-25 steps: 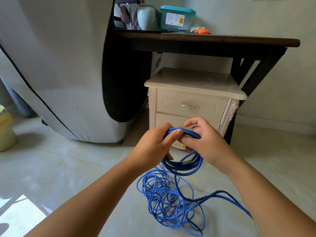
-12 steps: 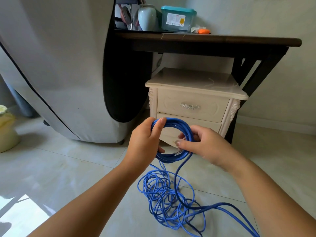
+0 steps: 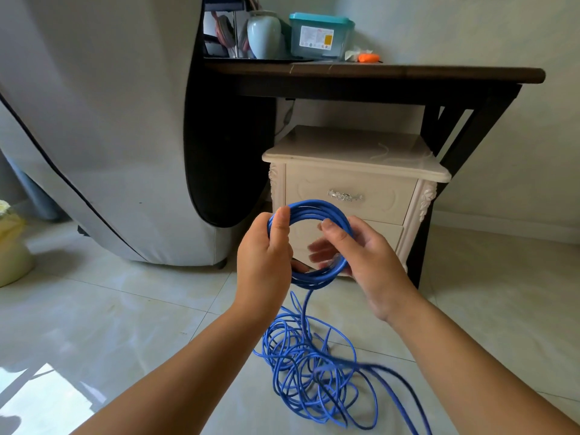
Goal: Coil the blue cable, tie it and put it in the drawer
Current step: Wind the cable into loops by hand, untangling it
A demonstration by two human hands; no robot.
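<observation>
A small round coil of the blue cable point(image 3: 314, 208) is held upright in front of me. My left hand point(image 3: 265, 257) grips its left side, thumb on top. My right hand point(image 3: 365, 262) clasps its right and lower side, fingers through the ring. From the coil's bottom the cable drops to a loose tangled heap point(image 3: 310, 376) on the floor tiles, and one strand runs off to the lower right. Behind the coil stands a cream bedside cabinet point(image 3: 354, 158) whose top drawer point(image 3: 351, 196), with a silver handle, is closed.
A dark wooden table point(image 3: 376, 72) stands over the cabinet and carries a teal-lidded box point(image 3: 320, 36), a pale vase point(image 3: 263, 34) and an orange item point(image 3: 368, 57). A large grey covered object point(image 3: 103, 120) fills the left. A yellowish bag point(image 3: 11, 246) sits at the far left.
Both hands have lifted the coil higher and spread apart, so the ring now stands open and wider. The right hand slid down around the ring's right side, adding a loop.
</observation>
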